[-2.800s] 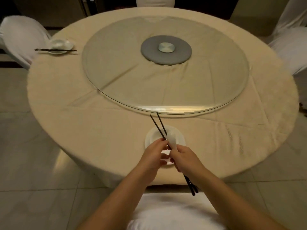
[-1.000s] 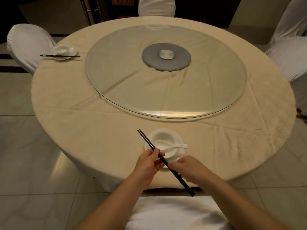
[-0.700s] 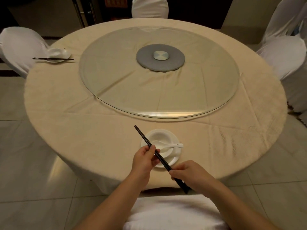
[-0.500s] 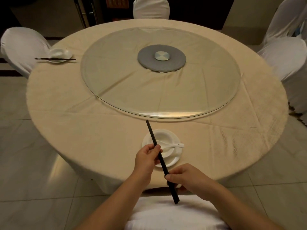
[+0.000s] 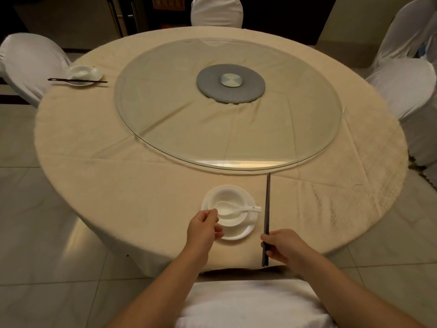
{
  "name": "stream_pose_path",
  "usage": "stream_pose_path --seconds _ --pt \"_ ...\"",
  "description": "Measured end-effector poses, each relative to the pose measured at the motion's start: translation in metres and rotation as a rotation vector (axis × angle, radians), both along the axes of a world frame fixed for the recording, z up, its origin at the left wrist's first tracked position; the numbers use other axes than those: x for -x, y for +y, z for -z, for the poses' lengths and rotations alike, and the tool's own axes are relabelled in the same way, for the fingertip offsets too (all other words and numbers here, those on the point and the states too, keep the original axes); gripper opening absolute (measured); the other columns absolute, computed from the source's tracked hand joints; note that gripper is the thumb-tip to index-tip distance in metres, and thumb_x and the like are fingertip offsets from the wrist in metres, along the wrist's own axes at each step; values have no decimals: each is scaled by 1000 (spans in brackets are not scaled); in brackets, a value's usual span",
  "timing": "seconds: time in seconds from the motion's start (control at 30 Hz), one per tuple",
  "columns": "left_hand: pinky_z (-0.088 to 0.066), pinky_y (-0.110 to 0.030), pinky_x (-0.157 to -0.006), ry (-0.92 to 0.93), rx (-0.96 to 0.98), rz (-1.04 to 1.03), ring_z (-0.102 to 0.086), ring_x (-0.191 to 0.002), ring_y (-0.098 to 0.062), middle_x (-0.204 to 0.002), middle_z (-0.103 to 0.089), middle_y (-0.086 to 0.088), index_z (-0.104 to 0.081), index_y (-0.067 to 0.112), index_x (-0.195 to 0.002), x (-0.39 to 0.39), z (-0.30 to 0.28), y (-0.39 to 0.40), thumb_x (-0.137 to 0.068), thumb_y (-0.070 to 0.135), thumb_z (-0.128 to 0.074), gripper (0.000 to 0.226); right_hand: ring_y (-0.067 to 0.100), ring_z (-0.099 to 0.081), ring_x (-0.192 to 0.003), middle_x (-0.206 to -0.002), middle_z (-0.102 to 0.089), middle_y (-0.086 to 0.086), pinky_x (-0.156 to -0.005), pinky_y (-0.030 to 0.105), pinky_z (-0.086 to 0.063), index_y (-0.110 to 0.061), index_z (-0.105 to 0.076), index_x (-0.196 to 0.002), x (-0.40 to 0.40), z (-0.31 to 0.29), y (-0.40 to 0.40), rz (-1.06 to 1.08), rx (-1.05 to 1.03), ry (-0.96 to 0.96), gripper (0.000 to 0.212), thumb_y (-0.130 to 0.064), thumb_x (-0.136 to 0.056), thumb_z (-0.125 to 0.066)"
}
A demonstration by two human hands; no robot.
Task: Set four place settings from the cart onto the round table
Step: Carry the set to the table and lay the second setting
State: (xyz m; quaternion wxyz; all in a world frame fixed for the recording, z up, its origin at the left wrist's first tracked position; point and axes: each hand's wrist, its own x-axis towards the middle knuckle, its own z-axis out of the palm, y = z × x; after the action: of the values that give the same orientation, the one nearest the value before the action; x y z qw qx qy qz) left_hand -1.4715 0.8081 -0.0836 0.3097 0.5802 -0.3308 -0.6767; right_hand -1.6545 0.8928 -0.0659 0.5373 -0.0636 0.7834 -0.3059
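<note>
A white saucer (image 5: 238, 235) with a white bowl (image 5: 233, 197) and a white spoon (image 5: 243, 208) in it sits near the front edge of the round table (image 5: 118, 181). Black chopsticks (image 5: 267, 209) lie just right of the saucer, pointing away from me. My right hand (image 5: 281, 247) is shut on their near end. My left hand (image 5: 203, 227) rests at the saucer's left rim, fingers loosely curled, holding nothing. A second setting (image 5: 81, 75), a white dish with chopsticks across it, is at the far left.
A glass turntable (image 5: 165, 110) on a grey hub (image 5: 230, 85) fills the table's middle. White-covered chairs stand at the left (image 5: 30, 65), the far side (image 5: 216, 13) and the right (image 5: 406, 86); another chair (image 5: 248, 306) is right below me.
Both hands held the chopsticks slanted over the saucer's left side. Now my left hand has let go and my right hand has carried them to the saucer's right, pointing straight away.
</note>
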Motion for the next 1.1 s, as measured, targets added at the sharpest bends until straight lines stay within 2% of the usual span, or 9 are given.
stream_pose_path --seconds 0.1,0.2,0.3,0.53,0.67,0.83,0.93,1.03,1.1 --pt "-57 -24 -60 -6 -2 -14 -61 -68 -17 -86 -61 -4 -65 14 -92 -2 1 -1 -95 25 -57 14 20 -61 -69 -89 -68 18 -54 25 -54 7 -66 -103 -5 14 -5 -119 -56 23 24 -12 -89 -70" --pt "-55 -24 -59 -3 -6 -6 -59 -69 -17 -89 -61 -6 -65 13 -93 -1 1 0 -96 22 -57 12 22 -60 -74 -88 -67 16 -58 26 -53 3 -69 -96 -9 23 -15 -241 -73 54 21 -16 -88 -70" --pt "-54 -24 -58 10 -12 9 -58 -68 -16 -89 -61 -6 -65 12 -93 -2 0 0 -95 21 -57 12 21 -55 -65 -75 -60 10 -59 29 -49 -3 -66 -85 -12 31 -24 -368 -100 163 14 -17 -86 -68" --pt "-55 -27 -63 -22 -31 37 -59 -69 -16 -87 -62 -4 -66 11 -93 -7 3 -1 -95 22 -56 15 17 -42 -50 -59 -48 6 -52 27 -36 -9 -55 -75 -13 35 -31 -384 -127 156 16 -16 -79 -69" --pt "-55 -30 -68 -51 -46 56 -59 -68 -16 -87 -63 -5 -66 9 -95 -8 4 -1 -95 22 -56 16 19 -44 -52 -64 -51 9 -52 27 -36 -7 -57 -77 -17 34 -32 -373 -114 146 15 -14 -73 -69" --pt "-55 -23 -60 -102 -64 110 -58 -66 -15 -86 -62 -5 -65 10 -91 -12 2 1 -95 22 -56 15 19 -49 -55 -70 -59 10 -54 26 -38 -5 -61 -78 -16 27 -24 -388 -107 163 10 -14 -74 -63" --pt "-55 -25 -62 -174 -41 146 -59 -68 -15 -87 -63 -5 -65 11 -91 -16 0 0 -95 22 -55 16 16 -49 -47 -63 -62 8 -48 22 -37 -6 -63 -75 -16 18 -20 -420 -139 187 13 -15 -77 -55" --pt "-55 -27 -64 -251 15 155 -61 -68 -14 -86 -64 -3 -65 14 -88 -19 0 -2 -95 24 -53 17 14 -51 -45 -55 -66 3 -48 22 -37 -8 -67 -69 -21 3 -16 -533 -136 230 21 -19 -79 -52" --pt "-54 -29 -65 -323 67 168 -61 -68 -15 -83 -65 -2 -64 17 -85 -20 -1 -3 -95 25 -52 17 14 -53 -46 -52 -65 0 -50 24 -40 -12 -64 -62 -27 -8 -13 -679 -67 343 25 -24 -79 -51"
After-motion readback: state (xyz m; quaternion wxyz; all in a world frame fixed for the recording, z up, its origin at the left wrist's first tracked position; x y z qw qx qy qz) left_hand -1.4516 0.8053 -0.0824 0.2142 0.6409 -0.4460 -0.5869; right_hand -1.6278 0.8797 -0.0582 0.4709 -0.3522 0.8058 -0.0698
